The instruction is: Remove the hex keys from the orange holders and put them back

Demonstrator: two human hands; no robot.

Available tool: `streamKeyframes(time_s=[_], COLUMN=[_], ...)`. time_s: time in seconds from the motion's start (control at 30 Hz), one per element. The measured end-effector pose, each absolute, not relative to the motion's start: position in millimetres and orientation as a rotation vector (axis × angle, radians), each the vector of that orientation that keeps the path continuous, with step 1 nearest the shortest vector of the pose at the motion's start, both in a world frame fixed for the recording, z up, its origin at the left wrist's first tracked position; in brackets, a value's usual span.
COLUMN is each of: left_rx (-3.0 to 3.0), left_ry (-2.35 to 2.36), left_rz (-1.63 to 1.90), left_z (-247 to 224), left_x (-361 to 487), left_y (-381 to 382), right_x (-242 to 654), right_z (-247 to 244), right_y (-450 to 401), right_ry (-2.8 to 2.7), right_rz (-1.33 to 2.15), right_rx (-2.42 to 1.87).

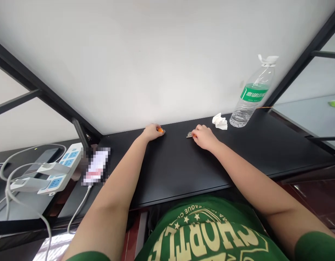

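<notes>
Left hand: resting near the far edge of the table, fingers curled closed on a small orange object with a metal tip showing past the fingertips.

Right hand: fingers gathered together on the end of a small comb-like metal piece, whose teeth stick out to the left; the hands are well apart.

Table: a black table runs under both forearms.

Right end: a crumpled tissue lies just beyond the right hand, near a water bottle with a green label by the far edge.

Left end: a phone, pixelated, lies at the corner with a white cable trailing off the near edge, just beside a white power strip.
</notes>
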State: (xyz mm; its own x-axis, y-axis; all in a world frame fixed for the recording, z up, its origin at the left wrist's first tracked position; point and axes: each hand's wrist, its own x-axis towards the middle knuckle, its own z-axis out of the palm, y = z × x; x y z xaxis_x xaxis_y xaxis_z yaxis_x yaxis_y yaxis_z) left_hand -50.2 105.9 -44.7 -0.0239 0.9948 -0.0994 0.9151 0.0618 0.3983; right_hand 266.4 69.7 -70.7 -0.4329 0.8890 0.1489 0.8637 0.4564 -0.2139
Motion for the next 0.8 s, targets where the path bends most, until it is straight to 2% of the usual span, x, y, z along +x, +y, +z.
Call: streamKeyframes(time_s=[0.17,0.23,0.33,0.43,0.57,0.8], left_rx=[1.879,2.007,2.216,2.322,2.357,2.193], left_ry=[2.017,1.939,1.742,1.66,1.678,1.767], left_rz=[0.522,0.628,0.665,0.671,0.621,0.647], left_z=[-40,-37,-34,-34,-43,-54], left_x=[-30,-14,11,27,30,25], left_y=[69,48,20,6,3,4], right_x=[263,254,236,223,219,224], right_z=[-65,-65,-69,-76,-82,-81], right_y=[64,55,42,36,36,40], right_ry=[-2.304,-2.203,-1.988,-1.766,-1.66,-1.738], right_rz=[0.141,0.422,1.163,1.48,1.583,1.508], right_rx=[-1.46,-1.314,-1.129,-0.983,-0.917,-1.066])
